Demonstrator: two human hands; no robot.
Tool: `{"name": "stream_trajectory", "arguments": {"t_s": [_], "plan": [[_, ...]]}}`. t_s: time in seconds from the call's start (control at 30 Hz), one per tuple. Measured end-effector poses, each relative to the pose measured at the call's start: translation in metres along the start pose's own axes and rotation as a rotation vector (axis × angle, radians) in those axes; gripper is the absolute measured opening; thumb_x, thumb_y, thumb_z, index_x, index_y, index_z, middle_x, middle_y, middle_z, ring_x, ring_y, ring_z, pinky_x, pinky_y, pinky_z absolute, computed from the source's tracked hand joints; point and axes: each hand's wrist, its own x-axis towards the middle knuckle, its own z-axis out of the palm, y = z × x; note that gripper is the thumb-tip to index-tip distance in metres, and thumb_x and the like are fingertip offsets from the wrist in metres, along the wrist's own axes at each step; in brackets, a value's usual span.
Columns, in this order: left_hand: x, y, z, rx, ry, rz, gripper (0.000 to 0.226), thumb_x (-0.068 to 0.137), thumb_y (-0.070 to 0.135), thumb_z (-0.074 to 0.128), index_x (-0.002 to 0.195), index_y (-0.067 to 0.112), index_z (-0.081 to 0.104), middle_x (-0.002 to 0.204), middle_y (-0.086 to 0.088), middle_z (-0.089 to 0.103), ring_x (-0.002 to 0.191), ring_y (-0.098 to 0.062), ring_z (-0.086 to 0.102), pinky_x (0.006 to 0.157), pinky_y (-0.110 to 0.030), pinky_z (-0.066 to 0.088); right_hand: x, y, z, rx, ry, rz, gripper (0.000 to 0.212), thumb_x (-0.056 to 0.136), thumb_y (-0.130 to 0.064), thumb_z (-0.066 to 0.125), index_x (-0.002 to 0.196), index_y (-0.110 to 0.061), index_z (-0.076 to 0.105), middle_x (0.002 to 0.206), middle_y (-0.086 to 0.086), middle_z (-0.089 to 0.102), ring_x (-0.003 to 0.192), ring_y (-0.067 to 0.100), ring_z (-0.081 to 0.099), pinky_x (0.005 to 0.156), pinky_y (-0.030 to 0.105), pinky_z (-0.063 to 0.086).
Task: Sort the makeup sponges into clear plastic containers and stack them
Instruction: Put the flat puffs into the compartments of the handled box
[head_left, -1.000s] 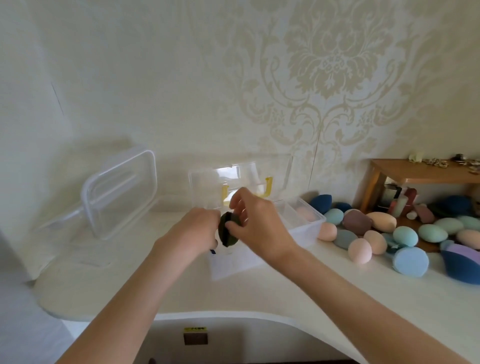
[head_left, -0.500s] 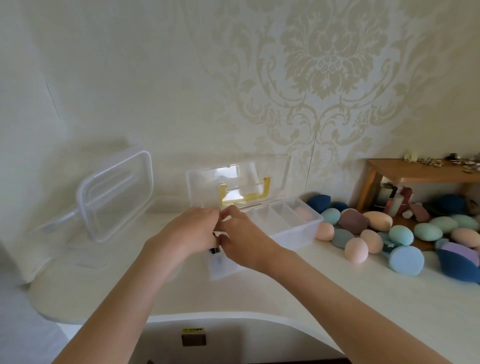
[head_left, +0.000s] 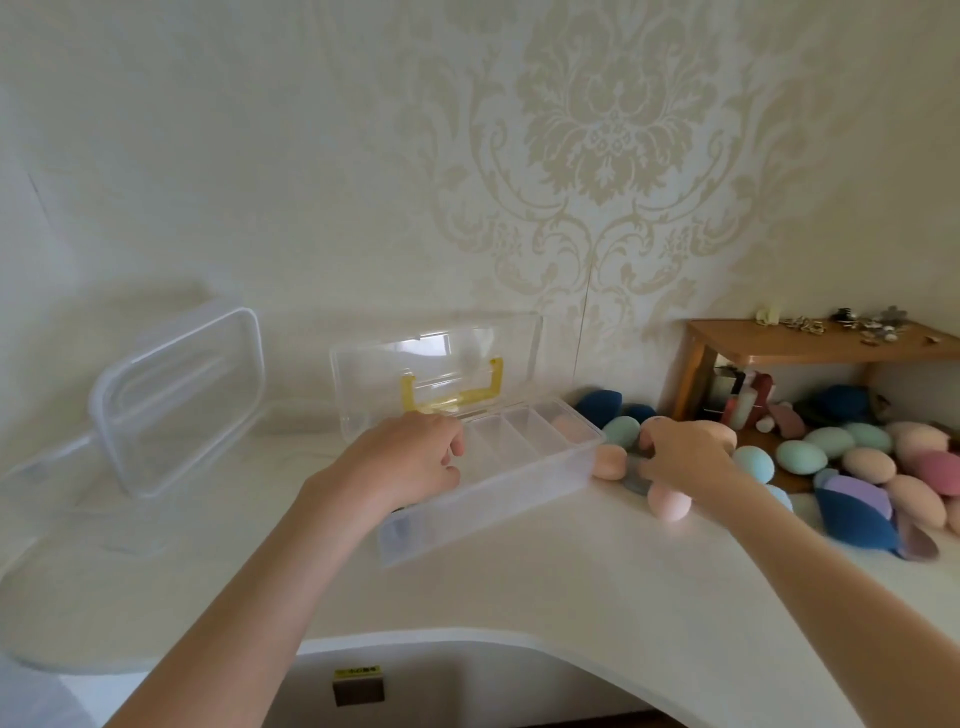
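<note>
Early yet: left hand (head_left: 410, 460) loosely curled over the compartment box (head_left: 519, 470), right hand (head_left: 680, 460) fingers closing on the grey sponge (head_left: 635, 480); at three o'clock the sponge pile (head_left: 852, 462) waits.

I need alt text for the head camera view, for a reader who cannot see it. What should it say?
A person's right hand reaches into a pile of pastel egg-shaped makeup sponges on a white counter, while the left hand rests on the near edge of an open clear plastic compartment box with a yellow handle. Another clear plastic container leans against the wall at left.
</note>
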Motion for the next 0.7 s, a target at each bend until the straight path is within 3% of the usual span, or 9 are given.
{"name": "stream_trajectory", "arguments": {"t_s": [0.13,0.23,0.3,0.37,0.43,0.57,0.63,0.7], "plan": [[0.002,-0.002,0.006,0.018,0.001,0.004,0.029,0.086,0.019,0.054,0.115,0.021,0.055,0.114,0.004,0.062,0.105,-0.017,0.058,0.092,-0.030,0.046,0.003,-0.002,0.007,0.031,0.015,-0.023,0.031,0.090,-0.017,0.054,0.120,-0.011,0.052,0.111,0.006,0.054,0.084,0.017,0.052,0.076,0.023,0.045],[0.001,-0.004,0.008,0.007,0.035,0.008,0.029,0.086,0.020,0.054,0.115,0.022,0.054,0.114,0.005,0.062,0.106,-0.017,0.057,0.091,-0.030,0.046,0.002,0.000,0.002,0.030,0.060,0.012,0.025,0.095,-0.015,0.047,0.118,-0.013,0.056,0.103,0.005,0.052,0.071,0.012,0.045,0.062,0.017,0.039],[-0.002,-0.008,0.005,-0.029,0.083,0.007,0.029,0.087,0.020,0.053,0.115,0.024,0.054,0.114,0.007,0.061,0.107,-0.017,0.057,0.092,-0.032,0.046,0.002,0.004,-0.005,0.169,0.167,0.029,0.026,0.093,-0.012,0.049,0.117,-0.013,0.060,0.111,0.010,0.050,0.085,0.020,0.053,0.079,0.028,0.048],[-0.007,-0.014,-0.001,-0.045,0.122,0.020,0.027,0.088,0.016,0.050,0.113,0.025,0.056,0.113,0.007,0.062,0.107,-0.018,0.058,0.094,-0.035,0.046,0.005,0.007,-0.012,0.352,0.319,0.025,0.024,0.092,-0.008,0.050,0.114,-0.008,0.061,0.113,0.014,0.050,0.094,0.028,0.057,0.085,0.038,0.050],[-0.013,-0.024,-0.007,-0.054,0.148,0.042,0.028,0.088,0.010,0.046,0.107,0.023,0.062,0.110,0.005,0.065,0.104,-0.018,0.060,0.094,-0.034,0.047,-0.001,-0.003,-0.026,0.477,0.434,-0.074,0.022,0.091,-0.006,0.051,0.111,-0.003,0.060,0.111,0.015,0.057,0.091,0.027,0.058,0.081,0.035,0.050],[-0.024,-0.042,-0.013,-0.022,0.152,0.060,0.030,0.089,0.005,0.045,0.099,0.022,0.068,0.104,0.007,0.066,0.102,-0.015,0.060,0.089,-0.026,0.044,-0.036,-0.059,-0.055,0.840,0.470,-0.352,0.016,0.087,-0.009,0.061,0.102,-0.012,0.056,0.082,-0.002,0.059,0.062,0.004,0.052,0.054,0.005,0.043],[-0.027,-0.045,-0.010,0.016,0.084,0.080,0.031,0.089,0.007,0.045,0.102,0.025,0.067,0.108,0.007,0.066,0.108,-0.014,0.053,0.095,-0.028,0.042,-0.056,-0.094,-0.053,0.923,0.379,-0.447,0.020,0.085,-0.009,0.062,0.095,-0.016,0.046,0.071,-0.009,0.053,0.059,0.000,0.049,0.053,0.004,0.041],[-0.028,-0.046,-0.007,0.048,0.028,0.096,0.034,0.088,0.008,0.045,0.105,0.028,0.066,0.111,0.004,0.066,0.112,-0.015,0.048,0.099,-0.034,0.041,-0.070,-0.122,-0.043,0.909,0.340,-0.538,0.022,0.083,-0.006,0.061,0.088,-0.015,0.041,0.065,-0.010,0.047,0.056,0.005,0.047,0.054,0.013,0.040]]}}
